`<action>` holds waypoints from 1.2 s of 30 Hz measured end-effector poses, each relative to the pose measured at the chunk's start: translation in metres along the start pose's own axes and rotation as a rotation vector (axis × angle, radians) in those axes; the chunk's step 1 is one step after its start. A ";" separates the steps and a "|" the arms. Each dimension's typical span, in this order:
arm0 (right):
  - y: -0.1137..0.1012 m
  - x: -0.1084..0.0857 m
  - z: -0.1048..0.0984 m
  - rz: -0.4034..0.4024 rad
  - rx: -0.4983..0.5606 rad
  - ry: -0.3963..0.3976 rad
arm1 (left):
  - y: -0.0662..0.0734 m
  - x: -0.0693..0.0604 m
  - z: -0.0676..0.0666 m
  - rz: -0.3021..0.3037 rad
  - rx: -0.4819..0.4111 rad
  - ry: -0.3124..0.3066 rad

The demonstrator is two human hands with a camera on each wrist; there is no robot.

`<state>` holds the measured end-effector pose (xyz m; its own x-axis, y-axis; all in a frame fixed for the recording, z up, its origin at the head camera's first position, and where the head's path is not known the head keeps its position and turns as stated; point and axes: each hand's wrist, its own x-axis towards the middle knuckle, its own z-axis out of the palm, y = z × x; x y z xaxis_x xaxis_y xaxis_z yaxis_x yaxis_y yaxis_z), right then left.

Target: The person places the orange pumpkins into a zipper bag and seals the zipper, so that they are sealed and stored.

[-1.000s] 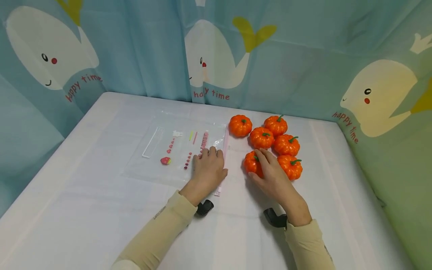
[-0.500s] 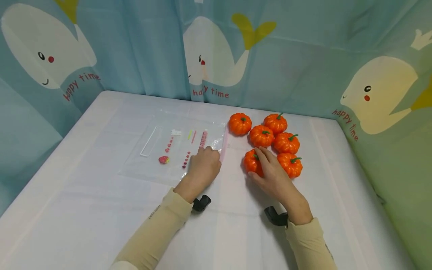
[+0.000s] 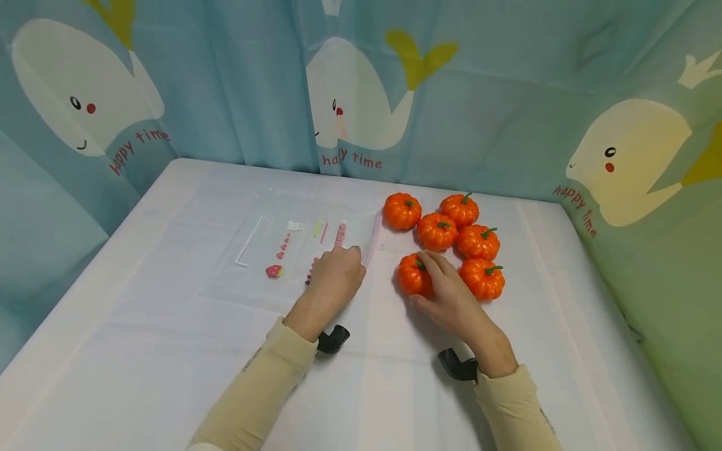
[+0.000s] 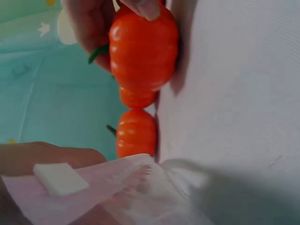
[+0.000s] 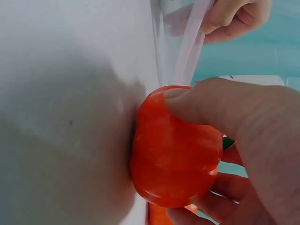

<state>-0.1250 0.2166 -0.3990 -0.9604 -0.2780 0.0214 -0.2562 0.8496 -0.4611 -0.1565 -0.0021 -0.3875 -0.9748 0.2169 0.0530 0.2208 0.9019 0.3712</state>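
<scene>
- Gripping one orange pumpkin [image 3: 412, 274] just right of centre in the head view: right hand [image 3: 451, 300], thumb one side, fingers curled round the other. Pumpkin at or barely above the table [image 3: 383, 388]; cannot tell if lifted.
- Left hand [image 3: 338, 272], centre of frame, fingers closed in a pinch on the pink edge [image 4: 131, 166] of the clear plastic bag [image 3: 299, 250]; white slider [image 4: 61, 179] beside its fingers, lower left of the left wrist view.
- Bag lies left of centre, pink edge raised at the pinch, facing the pumpkins. Whether the mouth is parted: can't tell.
- Five other pumpkins [image 3: 437, 232] sit upper right of centre, outside the bag.
- Step, as judged: bag edge held up, first pumpkin being brought to it.
- Next move likely calls for parting the mouth and keeping the pumpkin low and level with it.
</scene>
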 end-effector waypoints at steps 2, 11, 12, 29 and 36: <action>-0.003 0.002 0.002 -0.005 0.010 0.006 | -0.001 -0.001 -0.001 0.031 0.012 0.019; -0.016 0.016 -0.001 -0.017 0.021 -0.006 | -0.002 0.002 0.013 0.104 0.033 0.011; -0.016 0.015 -0.001 -0.014 0.030 -0.011 | -0.002 0.003 0.014 0.106 0.042 0.017; -0.014 0.016 0.000 0.012 0.079 -0.055 | -0.004 0.003 0.013 0.087 0.193 -0.067; -0.013 0.016 0.009 -0.041 0.144 0.040 | -0.004 0.002 0.015 0.074 0.121 -0.074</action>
<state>-0.1363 0.1976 -0.4004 -0.9537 -0.2909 0.0770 -0.2800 0.7639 -0.5814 -0.1586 0.0000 -0.4030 -0.9516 0.3072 0.0057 0.2985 0.9199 0.2542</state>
